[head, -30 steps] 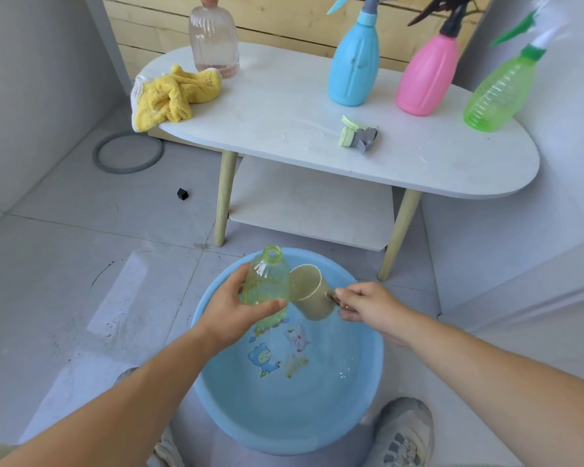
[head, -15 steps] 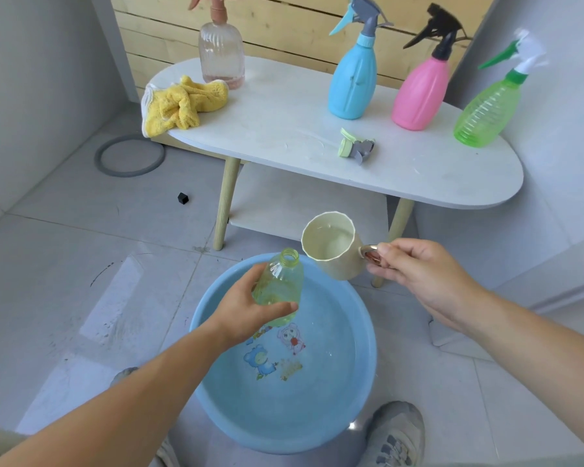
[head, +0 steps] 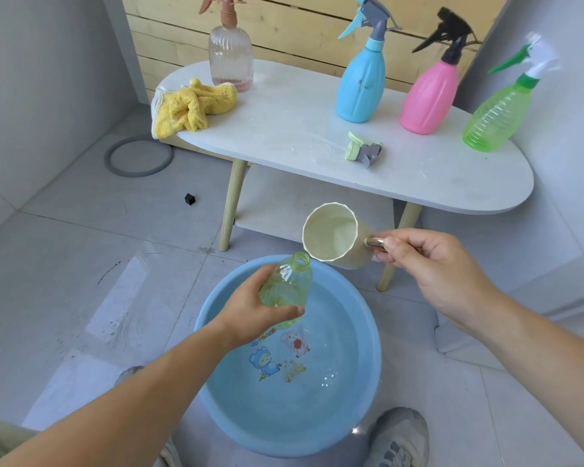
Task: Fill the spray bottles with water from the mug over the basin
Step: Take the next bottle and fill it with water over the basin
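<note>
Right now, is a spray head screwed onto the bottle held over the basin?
No, the yellow-green bottle in the left hand has a bare open neck, and a loose spray head lies on the table.

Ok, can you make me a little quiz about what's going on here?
1. True or false: the left hand holds the open bottle over the basin.
2. What lies beside the clear bottle on the table? A a sponge, B a yellow cloth, C a spoon.
3. Fill the gap: the right hand holds the mug by its ____.
Key: 1 true; 2 B; 3 handle.
</note>
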`<state>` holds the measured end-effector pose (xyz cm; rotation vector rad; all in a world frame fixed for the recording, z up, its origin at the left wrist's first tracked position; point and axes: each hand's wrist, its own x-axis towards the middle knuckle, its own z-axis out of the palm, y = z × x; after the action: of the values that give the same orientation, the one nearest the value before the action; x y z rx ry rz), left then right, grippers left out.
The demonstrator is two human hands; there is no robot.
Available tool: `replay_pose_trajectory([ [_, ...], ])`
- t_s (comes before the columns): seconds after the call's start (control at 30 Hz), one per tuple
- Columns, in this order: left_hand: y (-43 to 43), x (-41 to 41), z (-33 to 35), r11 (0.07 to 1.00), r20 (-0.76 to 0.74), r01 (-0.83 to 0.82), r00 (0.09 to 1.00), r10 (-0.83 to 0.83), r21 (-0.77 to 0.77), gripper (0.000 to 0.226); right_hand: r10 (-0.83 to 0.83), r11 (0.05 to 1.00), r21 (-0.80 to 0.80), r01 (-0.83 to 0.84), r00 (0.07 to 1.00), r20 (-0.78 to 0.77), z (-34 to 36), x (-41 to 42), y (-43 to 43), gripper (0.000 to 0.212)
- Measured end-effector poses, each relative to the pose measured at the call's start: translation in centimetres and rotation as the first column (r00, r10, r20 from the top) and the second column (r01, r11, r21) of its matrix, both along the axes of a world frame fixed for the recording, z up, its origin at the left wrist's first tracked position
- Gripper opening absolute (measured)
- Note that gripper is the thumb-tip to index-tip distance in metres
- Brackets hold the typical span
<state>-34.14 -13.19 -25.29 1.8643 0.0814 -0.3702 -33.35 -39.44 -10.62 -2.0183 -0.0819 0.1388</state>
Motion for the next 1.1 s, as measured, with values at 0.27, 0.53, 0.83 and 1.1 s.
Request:
replay_pose_trajectory([
  [0.27, -0.2, 0.1, -0.1, 1.0, 0.014, -0.001, 1.0, 0.002, -0.03, 0.095, 0.013, 0.997, -0.079, -0.007, 0.996, 0.083, 0.3, -0.1, 0.3, 0.029],
  [0.53, -0.1, 0.2, -0.3, 1.0, 0.017, -0.004, 1.0, 0.004, -0.025, 0.093, 0.022, 0.994, -0.11, -0.011, 0.994, 0.106, 0.4, -0.2, 0.5, 0.023],
  [0.83, 0.0, 0.2, -0.6, 1.0, 0.014, -0.015, 1.0, 0.015, -0.019, 0.093, 0.031, 0.992, -0.122, -0.013, 0.989, 0.147, 1.1, -0.3, 0.9, 0.023],
  [1.1, 0.0, 0.1, -0.3, 1.0, 0.019, -0.015, 1.0, 0.015, -0.024, 0.087, 0.044, 0.993, -0.116, -0.024, 0.983, 0.177, 1.3, -0.3, 0.9, 0.021],
])
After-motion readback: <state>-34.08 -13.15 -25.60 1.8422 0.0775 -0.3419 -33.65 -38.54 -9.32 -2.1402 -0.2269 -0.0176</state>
